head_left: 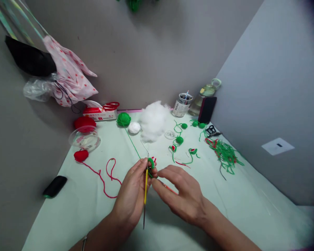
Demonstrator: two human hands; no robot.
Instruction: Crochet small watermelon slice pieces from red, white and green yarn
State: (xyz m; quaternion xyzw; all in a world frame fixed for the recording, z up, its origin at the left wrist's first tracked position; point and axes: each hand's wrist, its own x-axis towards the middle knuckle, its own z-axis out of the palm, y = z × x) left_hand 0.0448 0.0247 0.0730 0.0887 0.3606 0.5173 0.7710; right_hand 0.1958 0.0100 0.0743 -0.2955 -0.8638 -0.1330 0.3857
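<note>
yellow-handled crochet hook in my left hand

the hook's long axis runs nearly straight away from me, dark end nearest. my left fingers clasp it beside the green crochet piece. my right hand curves partly open at the piece's near side; whether it pinches anything, i cannot tell. pale tablecloth spreads rightward, white stuffing beyond.

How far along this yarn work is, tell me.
Looks done: small red and green yarn pieces and small round green balls on the table. In hand: the left hand holds a curved green yarn piece with a yellow tool. Remaining, apparently: finishing that piece, as a thin green strand runs from the large green yarn ball toward it.
</note>
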